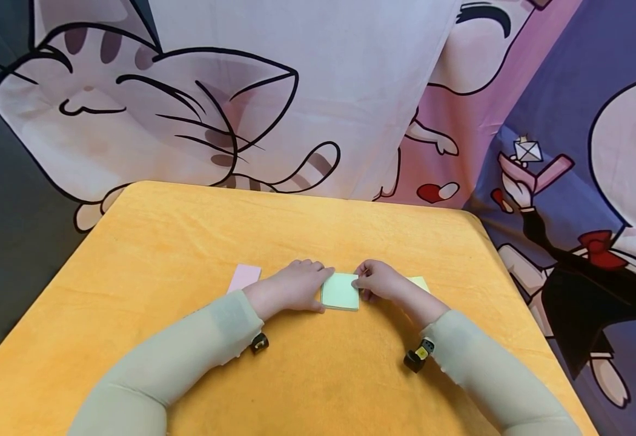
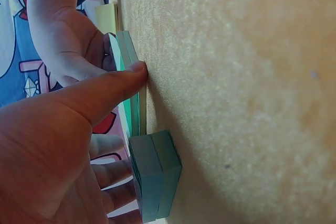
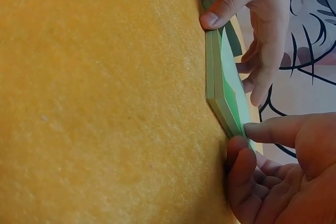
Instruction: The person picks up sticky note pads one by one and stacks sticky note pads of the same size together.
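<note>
A light green sticky note pad point(image 1: 340, 292) lies on the yellow table between the two hands. My left hand point(image 1: 293, 287) holds its left side, thumb along the near edge and fingers stretched toward the far side. My right hand point(image 1: 378, 280) pinches the right edge of the top sheet point(image 3: 236, 72) between thumb and forefinger. In the right wrist view that sheet stands slightly off the pad, with brighter green under it. Beside the left fingers sits a second, darker-looking pad point(image 2: 155, 177), hidden by the hand in the head view.
A pink pad point(image 1: 244, 277) lies left of the left hand, partly covered by the forearm. Behind the right wrist, part of a yellow pad point(image 1: 419, 283) shows. The yellow table point(image 1: 318, 375) ends at the back against a cartoon-printed cloth point(image 1: 351, 91).
</note>
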A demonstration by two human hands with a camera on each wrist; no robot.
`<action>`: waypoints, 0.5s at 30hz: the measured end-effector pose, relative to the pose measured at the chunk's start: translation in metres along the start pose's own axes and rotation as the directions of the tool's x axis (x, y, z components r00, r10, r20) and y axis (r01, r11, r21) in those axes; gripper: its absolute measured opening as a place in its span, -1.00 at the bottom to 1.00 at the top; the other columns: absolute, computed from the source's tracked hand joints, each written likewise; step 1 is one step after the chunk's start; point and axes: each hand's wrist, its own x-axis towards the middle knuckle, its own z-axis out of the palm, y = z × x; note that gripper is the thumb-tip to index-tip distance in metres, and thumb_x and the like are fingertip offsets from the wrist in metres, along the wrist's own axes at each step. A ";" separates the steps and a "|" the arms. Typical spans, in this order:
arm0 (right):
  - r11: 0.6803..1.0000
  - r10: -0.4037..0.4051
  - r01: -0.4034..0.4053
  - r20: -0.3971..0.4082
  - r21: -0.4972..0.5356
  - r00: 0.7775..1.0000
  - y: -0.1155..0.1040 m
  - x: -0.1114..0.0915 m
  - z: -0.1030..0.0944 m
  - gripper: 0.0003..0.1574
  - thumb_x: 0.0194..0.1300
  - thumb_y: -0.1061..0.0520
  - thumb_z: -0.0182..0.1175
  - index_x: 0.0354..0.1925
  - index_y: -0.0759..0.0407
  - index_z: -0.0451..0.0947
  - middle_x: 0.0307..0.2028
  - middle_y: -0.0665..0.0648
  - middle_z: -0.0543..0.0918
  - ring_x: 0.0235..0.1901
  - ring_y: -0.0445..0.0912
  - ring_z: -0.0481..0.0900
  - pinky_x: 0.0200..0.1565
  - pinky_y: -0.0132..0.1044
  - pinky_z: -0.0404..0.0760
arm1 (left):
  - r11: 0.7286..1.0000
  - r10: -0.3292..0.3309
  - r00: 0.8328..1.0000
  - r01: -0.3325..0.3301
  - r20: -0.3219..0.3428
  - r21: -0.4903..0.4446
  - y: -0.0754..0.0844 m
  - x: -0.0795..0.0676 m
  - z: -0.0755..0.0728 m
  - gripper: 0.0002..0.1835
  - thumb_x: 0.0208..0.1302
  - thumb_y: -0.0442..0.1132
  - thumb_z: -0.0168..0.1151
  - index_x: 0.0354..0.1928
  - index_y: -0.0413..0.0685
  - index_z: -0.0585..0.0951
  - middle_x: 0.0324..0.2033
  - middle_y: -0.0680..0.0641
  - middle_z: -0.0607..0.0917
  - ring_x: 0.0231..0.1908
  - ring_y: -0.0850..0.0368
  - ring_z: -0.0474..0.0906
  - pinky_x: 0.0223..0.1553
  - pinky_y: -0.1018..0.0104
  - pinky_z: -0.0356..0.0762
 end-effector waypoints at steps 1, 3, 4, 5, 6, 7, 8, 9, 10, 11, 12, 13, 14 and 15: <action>1.000 0.001 -0.001 -0.002 -0.006 1.000 0.000 0.000 0.000 -0.75 0.34 0.16 0.26 -0.11 0.26 0.46 -0.42 0.19 0.55 -0.55 -0.05 0.56 -0.46 -0.23 0.58 | 1.000 0.001 1.000 -0.001 0.002 -0.001 0.000 0.000 0.000 -0.02 0.13 0.28 0.37 0.49 -0.05 0.25 0.29 -0.09 0.47 0.21 -0.04 0.40 0.24 0.02 0.31; 1.000 0.002 -0.002 -0.004 -0.018 1.000 -0.001 0.000 0.001 -0.75 0.33 0.16 0.27 -0.11 0.26 0.46 -0.44 0.19 0.55 -0.55 -0.05 0.55 -0.46 -0.24 0.58 | 1.000 0.001 1.000 -0.001 0.006 -0.005 0.000 0.000 0.001 -0.02 0.14 0.27 0.36 0.49 -0.06 0.26 0.29 -0.09 0.46 0.21 -0.04 0.40 0.23 0.02 0.32; 1.000 0.002 -0.002 -0.006 -0.023 1.000 -0.002 0.000 0.001 -0.75 0.33 0.16 0.27 -0.11 0.26 0.47 -0.44 0.19 0.55 -0.56 -0.06 0.55 -0.46 -0.24 0.58 | 1.000 0.001 1.000 -0.001 0.008 -0.006 -0.001 0.001 0.001 -0.02 0.14 0.27 0.36 0.48 -0.06 0.26 0.29 -0.09 0.46 0.21 -0.03 0.40 0.23 0.03 0.32; 1.000 0.000 0.000 -0.007 -0.028 1.000 -0.002 0.000 0.002 -0.74 0.33 0.16 0.27 -0.10 0.26 0.47 -0.44 0.18 0.55 -0.56 -0.06 0.55 -0.46 -0.24 0.58 | 1.000 0.000 1.000 0.000 0.012 -0.009 -0.001 0.001 0.001 -0.03 0.15 0.27 0.36 0.49 -0.06 0.26 0.29 -0.09 0.46 0.21 -0.03 0.39 0.23 0.03 0.32; 0.999 -0.002 0.001 -0.009 -0.035 1.000 -0.002 0.000 0.002 -0.74 0.33 0.16 0.27 -0.09 0.26 0.48 -0.44 0.19 0.55 -0.56 -0.06 0.55 -0.47 -0.23 0.58 | 1.000 0.000 1.000 0.000 0.015 -0.010 -0.001 0.001 0.001 -0.03 0.15 0.26 0.36 0.49 -0.07 0.26 0.30 -0.09 0.46 0.21 -0.03 0.39 0.24 0.03 0.32; 0.999 -0.004 0.003 -0.013 -0.041 1.000 -0.003 0.000 0.003 -0.74 0.33 0.17 0.27 -0.08 0.27 0.48 -0.44 0.18 0.56 -0.56 -0.06 0.55 -0.47 -0.23 0.58 | 1.000 0.000 1.000 0.000 0.017 -0.012 -0.001 0.001 0.001 -0.03 0.16 0.26 0.36 0.49 -0.07 0.25 0.30 -0.10 0.45 0.22 -0.03 0.39 0.24 0.02 0.32; 0.999 -0.006 0.005 -0.017 -0.048 1.000 -0.003 0.000 0.003 -0.73 0.33 0.17 0.27 -0.07 0.27 0.49 -0.43 0.18 0.56 -0.57 -0.06 0.56 -0.47 -0.23 0.59 | 1.000 0.000 1.000 0.001 0.020 -0.013 -0.001 0.000 0.001 -0.03 0.16 0.26 0.35 0.49 -0.06 0.25 0.31 -0.09 0.45 0.23 -0.03 0.38 0.24 0.02 0.31; 0.999 -0.008 0.007 -0.021 -0.053 1.000 -0.003 0.000 0.003 -0.73 0.33 0.17 0.27 -0.06 0.27 0.50 -0.43 0.18 0.56 -0.57 -0.06 0.56 -0.47 -0.23 0.59 | 1.000 0.000 1.000 0.000 0.022 -0.013 -0.001 0.000 0.000 -0.04 0.16 0.26 0.35 0.49 -0.06 0.25 0.31 -0.10 0.44 0.23 -0.03 0.37 0.25 0.02 0.31; 0.998 -0.010 0.009 -0.026 -0.057 1.000 -0.004 0.000 0.004 -0.73 0.33 0.17 0.27 -0.06 0.27 0.50 -0.43 0.18 0.56 -0.57 -0.05 0.56 -0.47 -0.23 0.59 | 1.000 0.000 1.000 0.001 0.024 -0.016 -0.001 0.000 0.000 -0.04 0.17 0.25 0.35 0.49 -0.06 0.25 0.31 -0.10 0.44 0.24 -0.03 0.37 0.25 0.02 0.31; 0.998 -0.012 0.010 -0.030 -0.062 0.999 -0.004 -0.001 0.004 -0.73 0.33 0.17 0.27 -0.05 0.26 0.51 -0.43 0.18 0.56 -0.57 -0.05 0.56 -0.48 -0.23 0.59 | 1.000 0.000 1.000 0.001 0.025 -0.018 -0.001 0.000 0.000 -0.04 0.17 0.25 0.35 0.49 -0.06 0.25 0.32 -0.09 0.43 0.24 -0.03 0.36 0.25 0.02 0.30; 0.998 -0.015 0.013 -0.034 -0.068 0.999 -0.004 -0.001 0.004 -0.73 0.33 0.17 0.27 -0.06 0.26 0.51 -0.44 0.18 0.56 -0.57 -0.05 0.56 -0.48 -0.23 0.59 | 1.000 -0.001 1.000 0.001 0.026 -0.020 -0.001 0.001 0.000 -0.05 0.17 0.25 0.35 0.49 -0.06 0.24 0.32 -0.09 0.43 0.25 -0.03 0.36 0.26 0.02 0.30; 0.997 -0.017 0.015 -0.037 -0.074 0.999 -0.004 -0.001 0.004 -0.73 0.33 0.17 0.27 -0.06 0.26 0.51 -0.44 0.18 0.56 -0.57 -0.05 0.56 -0.48 -0.23 0.58 | 1.000 -0.001 1.000 0.002 0.027 -0.021 -0.002 0.001 0.000 -0.05 0.18 0.25 0.34 0.49 -0.05 0.24 0.32 -0.09 0.43 0.25 -0.03 0.35 0.26 0.02 0.29; 0.997 -0.016 0.013 -0.039 -0.077 0.999 -0.004 -0.001 0.004 -0.74 0.33 0.16 0.28 -0.06 0.25 0.52 -0.44 0.18 0.56 -0.57 -0.05 0.55 -0.48 -0.23 0.58 | 1.000 -0.002 1.000 0.003 0.028 -0.026 -0.002 0.001 0.001 -0.05 0.17 0.24 0.34 0.49 -0.05 0.24 0.33 -0.09 0.42 0.25 -0.04 0.35 0.26 0.02 0.29; 0.997 -0.014 0.011 -0.041 -0.079 0.999 -0.004 -0.001 0.004 -0.74 0.33 0.16 0.28 -0.07 0.24 0.52 -0.44 0.18 0.56 -0.57 -0.05 0.55 -0.47 -0.24 0.58 | 1.000 -0.003 1.000 0.004 0.028 -0.029 -0.002 0.001 0.001 -0.05 0.17 0.24 0.35 0.50 -0.05 0.24 0.33 -0.09 0.42 0.26 -0.04 0.35 0.27 0.01 0.28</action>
